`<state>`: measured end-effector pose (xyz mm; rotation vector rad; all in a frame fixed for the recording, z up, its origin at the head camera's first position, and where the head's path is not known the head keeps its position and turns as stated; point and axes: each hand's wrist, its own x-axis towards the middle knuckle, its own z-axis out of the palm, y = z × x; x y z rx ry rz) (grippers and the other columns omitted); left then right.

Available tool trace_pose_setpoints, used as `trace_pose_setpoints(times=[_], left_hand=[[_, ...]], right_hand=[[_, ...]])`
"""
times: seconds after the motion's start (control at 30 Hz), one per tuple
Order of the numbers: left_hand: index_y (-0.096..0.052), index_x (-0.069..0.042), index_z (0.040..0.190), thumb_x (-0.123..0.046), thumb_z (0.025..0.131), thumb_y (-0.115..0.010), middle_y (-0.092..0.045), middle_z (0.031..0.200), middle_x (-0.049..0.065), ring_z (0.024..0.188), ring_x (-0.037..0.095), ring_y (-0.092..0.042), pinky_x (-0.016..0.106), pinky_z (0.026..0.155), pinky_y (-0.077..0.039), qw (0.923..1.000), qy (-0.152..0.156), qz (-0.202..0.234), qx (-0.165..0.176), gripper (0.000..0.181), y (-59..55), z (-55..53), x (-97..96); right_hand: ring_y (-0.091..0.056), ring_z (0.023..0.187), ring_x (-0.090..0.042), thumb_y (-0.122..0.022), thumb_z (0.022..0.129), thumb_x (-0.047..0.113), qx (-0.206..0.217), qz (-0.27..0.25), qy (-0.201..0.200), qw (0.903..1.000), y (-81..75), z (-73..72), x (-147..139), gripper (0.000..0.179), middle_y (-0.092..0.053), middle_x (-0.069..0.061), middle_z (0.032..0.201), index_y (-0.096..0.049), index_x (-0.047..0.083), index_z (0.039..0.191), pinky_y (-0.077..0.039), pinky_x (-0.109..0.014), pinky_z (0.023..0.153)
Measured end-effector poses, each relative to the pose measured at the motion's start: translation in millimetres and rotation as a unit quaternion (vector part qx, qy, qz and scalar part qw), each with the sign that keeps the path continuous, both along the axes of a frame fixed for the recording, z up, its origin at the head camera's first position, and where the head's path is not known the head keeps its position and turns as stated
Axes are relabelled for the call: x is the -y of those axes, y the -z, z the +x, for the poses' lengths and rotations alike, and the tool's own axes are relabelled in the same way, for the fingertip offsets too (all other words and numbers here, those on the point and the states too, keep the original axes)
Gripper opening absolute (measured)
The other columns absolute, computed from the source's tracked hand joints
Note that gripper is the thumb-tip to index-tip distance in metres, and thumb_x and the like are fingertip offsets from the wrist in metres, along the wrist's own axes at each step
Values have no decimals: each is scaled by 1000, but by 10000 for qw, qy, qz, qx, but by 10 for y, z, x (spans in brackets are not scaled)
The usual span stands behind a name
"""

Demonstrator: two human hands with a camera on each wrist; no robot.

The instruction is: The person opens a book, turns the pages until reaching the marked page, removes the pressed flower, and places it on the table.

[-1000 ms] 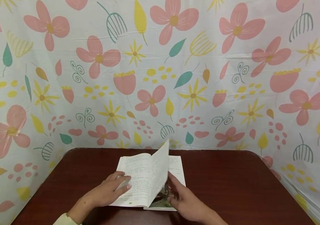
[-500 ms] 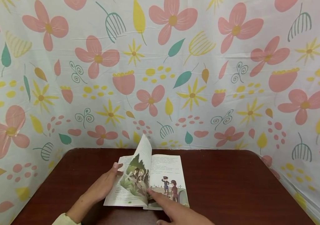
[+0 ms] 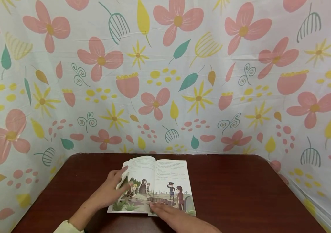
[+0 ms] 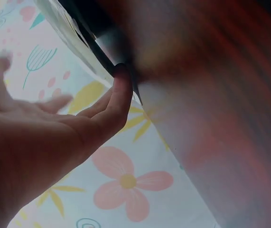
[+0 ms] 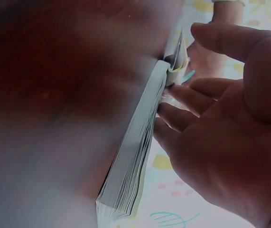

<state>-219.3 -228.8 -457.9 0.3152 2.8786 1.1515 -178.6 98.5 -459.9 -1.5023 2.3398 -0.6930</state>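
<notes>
In the head view, the open, white-paged paperback book with coloured drawings lies on the dark red-brown table, its spine running away from the person. The bare right hand rests straight-fingered at the spine's near end; the bare left hand spreads at the left outer edge. Left wrist: one fingertip meets that edge, unclasped. Right wrist: thumb apart, nothing pinched.

Right hand, fingertips against a thick book on a reddish table, left hand beyond.
</notes>
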Motion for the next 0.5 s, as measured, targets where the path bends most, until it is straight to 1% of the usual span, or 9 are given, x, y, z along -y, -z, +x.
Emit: trace_pose_setpoints(times=[0.03,0.1,0.13,0.17,0.23,0.33,0.37,0.43,0.5], left_hand=[[-34,-24,156,-59,92,-63,-24,155,17,127,32,-51,53,93,-47,9997,154,-159,-79,78,6,8,0],[-45,-21,151,-53,86,-74,-24,154,19,125,30,-52,50,91,-49,9976,511,-398,-245,78,14,25,5],[-50,-19,147,-50,85,-77,-24,153,20,125,31,-51,49,90,-49,9959,691,-473,-334,75,15,34,8],[-54,-17,144,-48,84,-78,-24,153,20,127,32,-50,49,90,-49,9939,858,-555,-403,72,17,41,11],[-58,-15,140,-45,84,-79,-26,152,19,131,34,-44,49,91,-48,9911,1111,-604,-416,67,16,50,16],[-58,-15,140,-46,85,-78,-30,150,18,133,37,-40,48,88,-48,9890,1270,-681,-322,66,17,53,25],[-57,-16,141,-46,86,-77,-31,150,18,133,36,-39,48,88,-48,9888,1287,-701,-276,66,18,52,27],[-56,-17,142,-46,86,-76,-33,149,17,134,36,-38,48,88,-47,9884,1315,-728,-200,66,21,49,32],[-55,-18,143,-46,87,-76,-34,148,15,135,36,-37,49,88,-47,9881,1322,-765,-157,66,24,48,35]], right_hand=[[-24,150,-28,-53,101,51,-2,-35,-32,10000,8,-8,-6,79,-21,-3,165,-15,18,162,-38,-41,111],[-25,150,-27,-53,101,50,-77,-114,-85,9999,30,-24,-16,77,-22,-4,165,-18,17,161,-38,-39,111],[-26,149,-27,-51,102,49,-277,-203,-177,9993,81,-52,-24,75,-23,-5,164,-19,15,161,-39,-37,110],[-27,149,-26,-50,103,49,-417,-232,-208,9986,96,-62,-26,73,-24,-7,164,-23,13,160,-39,-37,110],[-30,147,-26,-49,104,45,-829,-276,-295,9957,139,-92,-31,67,-28,-10,162,-30,9,157,-40,-35,109],[-36,144,-26,-50,106,36,-1357,-233,-361,9898,149,-115,-33,57,-34,-13,158,-39,5,152,-43,-34,106],[-38,143,-27,-53,105,33,-1386,-151,-320,9897,103,-100,-30,55,-36,-13,157,-42,5,151,-43,-34,106],[-42,141,-26,-57,104,26,-1560,-109,-287,9873,68,-98,-24,50,-40,-12,155,-46,6,148,-45,-34,104],[-45,138,-24,-61,101,24,-1812,-88,-231,9831,39,-105,-21,49,-44,-10,153,-49,8,146,-46,-34,102]])
